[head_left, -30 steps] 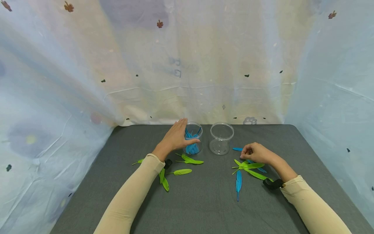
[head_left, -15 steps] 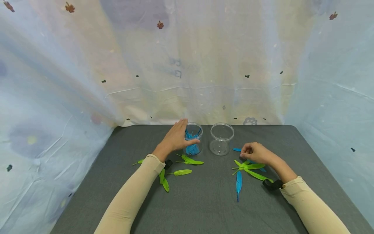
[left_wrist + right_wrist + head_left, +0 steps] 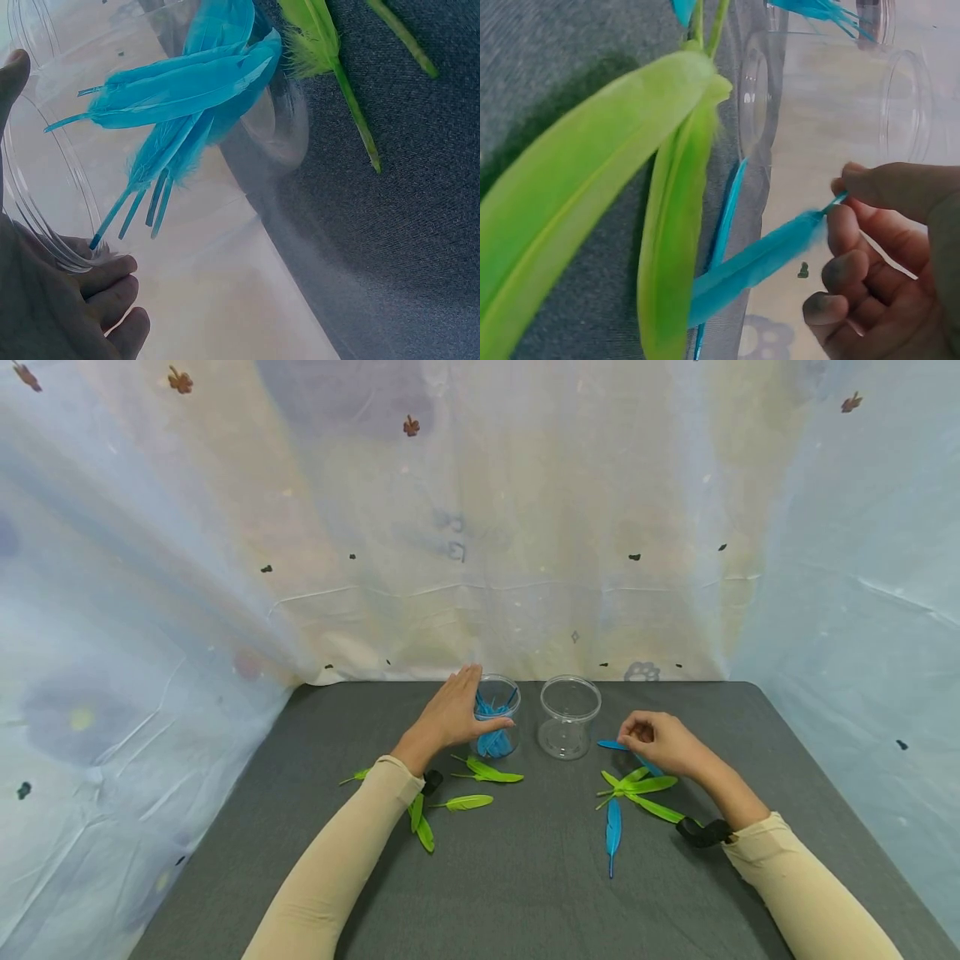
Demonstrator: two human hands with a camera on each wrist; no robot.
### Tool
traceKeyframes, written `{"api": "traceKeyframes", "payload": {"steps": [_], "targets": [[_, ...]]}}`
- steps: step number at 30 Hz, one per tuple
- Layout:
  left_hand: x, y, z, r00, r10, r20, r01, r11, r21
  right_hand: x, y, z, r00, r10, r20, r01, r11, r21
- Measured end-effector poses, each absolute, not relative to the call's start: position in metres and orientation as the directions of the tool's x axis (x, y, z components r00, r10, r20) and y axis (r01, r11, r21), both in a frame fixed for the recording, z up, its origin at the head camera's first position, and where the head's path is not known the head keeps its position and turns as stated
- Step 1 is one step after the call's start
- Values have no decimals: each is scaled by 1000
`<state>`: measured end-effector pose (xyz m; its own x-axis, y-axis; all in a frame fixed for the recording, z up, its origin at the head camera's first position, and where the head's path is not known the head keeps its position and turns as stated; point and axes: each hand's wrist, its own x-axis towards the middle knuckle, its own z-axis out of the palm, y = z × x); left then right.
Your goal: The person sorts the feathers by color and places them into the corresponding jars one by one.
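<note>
Head view: the left hand [image 3: 450,714], at centre, spreads around a jar [image 3: 517,700] of blue feathers [image 3: 493,743]; faint marks [image 3: 456,550] on the curtain [image 3: 675,468] are unreadable. Left wrist view: thumb and fingers hold the jar's rim at left. Right wrist view: the right hand [image 3: 896,240], lower right, pinches one blue feather [image 3: 757,262] by its quill, fingertips together.

The table [image 3: 480,902] is covered in matt, finely woven cloth [image 3: 540,852]. Near its far edge, the jars [image 3: 567,720] look like smooth, glossy clear plastic. The feathers [image 3: 613,827] are matt, fluffy-edged; the curtain [image 3: 517,618] beyond, creased and faintly shiny.
</note>
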<state>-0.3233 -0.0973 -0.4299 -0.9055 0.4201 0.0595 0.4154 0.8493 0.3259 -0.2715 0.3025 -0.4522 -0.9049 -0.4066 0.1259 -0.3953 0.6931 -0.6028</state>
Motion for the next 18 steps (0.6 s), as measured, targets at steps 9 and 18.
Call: {"api": "traceKeyframes", "payload": {"steps": [9,18], "targets": [[-321,-97,-429,-906,419,66,416,850,324,-268,295,-445,-873,-277,401,-475,670,-570],[-321,-97,-430,-907,416,63,413,853,321,-267,293,-438,-793,-192,578,-552,627,-550]]}}
